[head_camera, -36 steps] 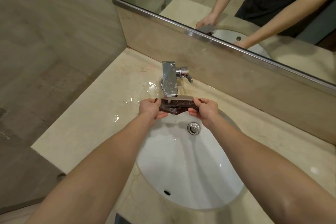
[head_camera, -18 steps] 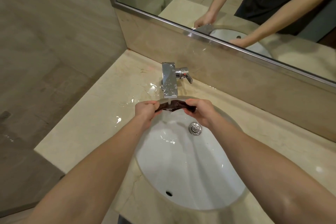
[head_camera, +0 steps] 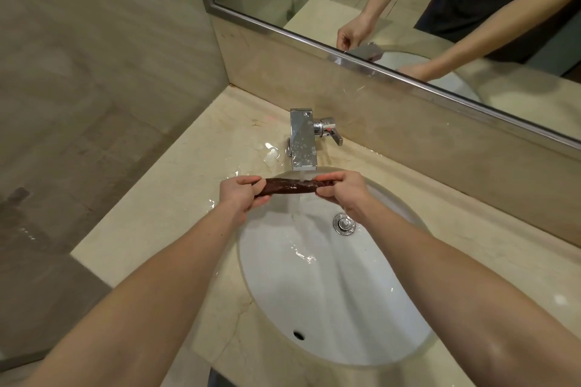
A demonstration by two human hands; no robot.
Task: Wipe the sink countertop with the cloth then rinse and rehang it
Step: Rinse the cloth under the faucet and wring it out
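A dark brown cloth (head_camera: 290, 187), bunched into a narrow roll, is stretched level under the chrome faucet (head_camera: 302, 141). Water runs from the spout over the cloth and down into the white sink basin (head_camera: 330, 292). My left hand (head_camera: 240, 195) grips the cloth's left end and my right hand (head_camera: 342, 190) grips its right end, both over the basin's far rim. The beige marble countertop (head_camera: 163, 223) around the sink is wet near the faucet.
The faucet's lever handle (head_camera: 333, 132) sticks out to the right. A chrome drain plug (head_camera: 343, 224) sits in the basin. A framed mirror (head_camera: 393, 9) runs along the back wall above a marble splashback. The counter's left edge drops to a tiled floor (head_camera: 47, 166).
The cloth went from a loose fold, to pushed together, to pulled out long and taut as my hands moved apart. Water keeps running over it.
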